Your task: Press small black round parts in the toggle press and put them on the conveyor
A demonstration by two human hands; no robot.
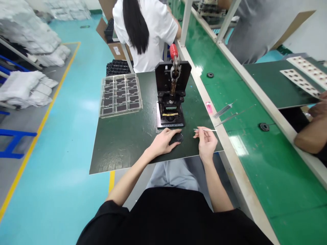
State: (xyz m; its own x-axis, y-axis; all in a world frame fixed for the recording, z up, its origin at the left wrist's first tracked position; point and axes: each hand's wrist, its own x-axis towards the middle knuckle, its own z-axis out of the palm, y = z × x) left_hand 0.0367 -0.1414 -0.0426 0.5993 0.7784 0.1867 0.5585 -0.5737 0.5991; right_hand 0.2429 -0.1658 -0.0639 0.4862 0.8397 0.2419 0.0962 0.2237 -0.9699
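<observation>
Your left hand [162, 143] lies on the dark green worktop [120, 149], fingers pressed together and curved against a small black oval piece [178, 137]; you cannot tell if it is gripping the piece or only touching it. The piece sits near the worktop's near edge, just in front of the press base. Your right hand [206, 144] pinches a thin white stick [205, 129] between thumb and fingertips, its tip pointing left, near the oval piece but not touching it.

Directly far of the oval piece stands a black metal hand press [173, 73] with a red handle [173, 51] and a steel link at its top. To the left lies a clear plastic tray [120, 96] holding dark rectangular pads in 3 columns. Right of the worktop runs a green bench [268, 163], carrying 2 slim metal tweezers [222, 110] and a small pink packet [209, 107]. Further right, a dark green board [298, 83] holds 2 white perforated strips [301, 81]. A co-worker in a white shirt [145, 37] stands at the far end, and another person's forearm [309, 136] rests at the right.
</observation>
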